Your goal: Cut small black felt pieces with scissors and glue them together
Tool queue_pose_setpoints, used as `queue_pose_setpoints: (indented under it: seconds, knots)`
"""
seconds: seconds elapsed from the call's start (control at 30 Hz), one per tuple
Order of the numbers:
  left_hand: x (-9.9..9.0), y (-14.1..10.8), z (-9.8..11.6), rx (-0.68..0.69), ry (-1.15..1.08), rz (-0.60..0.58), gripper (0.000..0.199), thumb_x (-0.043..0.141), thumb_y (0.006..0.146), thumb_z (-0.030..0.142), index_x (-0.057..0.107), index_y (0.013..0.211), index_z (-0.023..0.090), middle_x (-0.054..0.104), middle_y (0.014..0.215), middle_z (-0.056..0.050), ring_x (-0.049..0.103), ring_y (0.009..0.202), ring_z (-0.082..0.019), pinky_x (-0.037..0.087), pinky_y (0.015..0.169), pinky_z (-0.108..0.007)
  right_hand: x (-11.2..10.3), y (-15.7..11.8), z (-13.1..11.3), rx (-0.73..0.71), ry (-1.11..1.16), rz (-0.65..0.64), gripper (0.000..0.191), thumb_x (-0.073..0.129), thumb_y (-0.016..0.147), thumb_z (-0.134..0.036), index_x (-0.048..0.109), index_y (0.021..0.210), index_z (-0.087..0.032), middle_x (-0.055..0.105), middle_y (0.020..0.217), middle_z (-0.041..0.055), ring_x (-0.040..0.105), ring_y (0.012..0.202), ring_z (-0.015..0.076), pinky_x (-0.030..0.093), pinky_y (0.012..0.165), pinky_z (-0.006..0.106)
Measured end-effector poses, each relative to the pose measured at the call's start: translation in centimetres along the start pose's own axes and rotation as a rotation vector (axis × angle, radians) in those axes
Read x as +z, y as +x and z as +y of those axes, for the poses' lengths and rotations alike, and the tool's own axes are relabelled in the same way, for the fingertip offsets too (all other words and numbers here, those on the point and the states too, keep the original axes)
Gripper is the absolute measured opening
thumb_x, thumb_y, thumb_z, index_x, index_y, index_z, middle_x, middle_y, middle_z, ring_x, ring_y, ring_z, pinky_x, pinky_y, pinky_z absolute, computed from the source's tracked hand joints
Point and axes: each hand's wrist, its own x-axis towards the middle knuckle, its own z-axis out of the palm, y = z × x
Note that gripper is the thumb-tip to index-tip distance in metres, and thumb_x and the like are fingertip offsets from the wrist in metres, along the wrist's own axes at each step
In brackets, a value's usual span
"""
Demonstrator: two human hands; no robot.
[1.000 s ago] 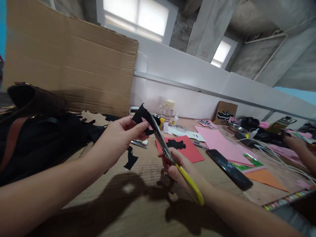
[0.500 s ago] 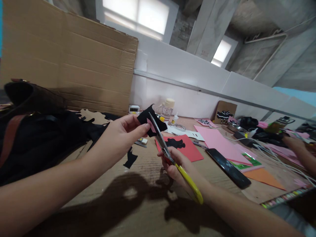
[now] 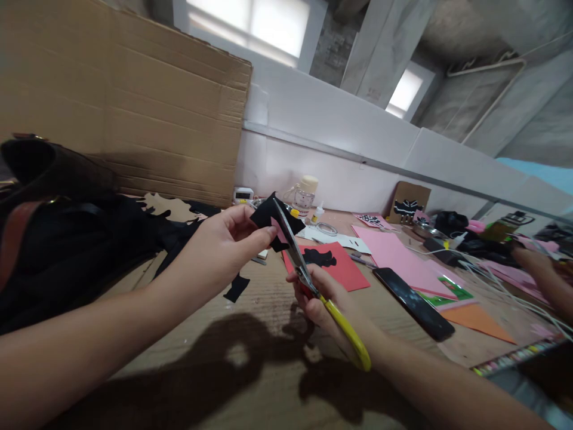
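My left hand (image 3: 228,236) pinches a piece of black material (image 3: 266,214) with a small pink patch (image 3: 278,229) on it, thumb on the near side. Yellow-handled scissors (image 3: 344,334) are in my right hand (image 3: 329,298), their blades pointing up and left across the black piece. Below the blades, a red sheet (image 3: 351,275) lies on the table with a black cut-out (image 3: 320,257) on it. Under my left hand rests a small black scrap (image 3: 237,288).
A black phone (image 3: 414,303) and pink sheets (image 3: 394,257) lie to the right, with white cables beyond. A clear bottle (image 3: 304,196) stands at the back. Dark bag (image 3: 67,251) at left, cardboard (image 3: 179,113) behind. Another person's hand (image 3: 535,263) shows far right.
The black piece and my left hand have shifted slightly to the right. The scissors remain across the piece, with almost the same tilt. The camera view has moved a little.
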Motion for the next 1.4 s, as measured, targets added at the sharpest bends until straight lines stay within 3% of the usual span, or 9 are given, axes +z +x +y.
queue_pose_setpoints:
  seconds: [0.27,0.87,1.13,1.4]
  knots:
    - [0.02,-0.1,-0.14,0.003,-0.016,0.017,0.018,0.077,0.086,0.04,0.078,0.096,0.025,0.083,0.098,-0.003,0.075,0.1,-0.025,0.057,0.089,-0.035,0.21,-0.03,0.09,0.021,0.015,0.024,0.055,0.069,0.092,-0.067,0.055,0.12,-0.022,0.046,0.087,-0.0015,0.042,0.072,0.0129,0.039,0.063,0.027]
    - [0.25,-0.04,-0.06,-0.017,-0.015,0.036,0.015,0.076,0.085,0.039,0.078,0.092,0.025,0.082,0.096,-0.003,0.074,0.098,-0.025,0.055,0.084,-0.034,0.25,-0.06,0.33,0.039,0.062,0.03,0.058,0.073,0.088,-0.068,0.055,0.119,-0.022,0.045,0.087,-0.0024,0.041,0.07,0.0118,0.037,0.061,0.025]
    - [0.26,0.07,-0.23,-0.013,-0.068,0.01,0.015,0.078,0.085,0.041,0.079,0.089,0.027,0.083,0.097,-0.004,0.075,0.1,-0.027,0.057,0.095,-0.038,0.06,-0.03,-0.27,0.058,0.01,0.027,0.063,0.072,0.086,-0.073,0.056,0.118,-0.022,0.047,0.086,-0.0017,0.044,0.071,0.0133,0.041,0.062,0.027]
    - [0.24,0.16,-0.51,-0.015,-0.092,0.02,0.015,0.078,0.085,0.04,0.079,0.089,0.025,0.082,0.095,-0.003,0.075,0.098,-0.025,0.056,0.094,-0.036,-0.08,-0.09,0.22,0.044,0.028,0.033,0.062,0.076,0.084,-0.07,0.058,0.119,-0.022,0.048,0.086,-0.0024,0.042,0.07,0.0124,0.039,0.061,0.027]
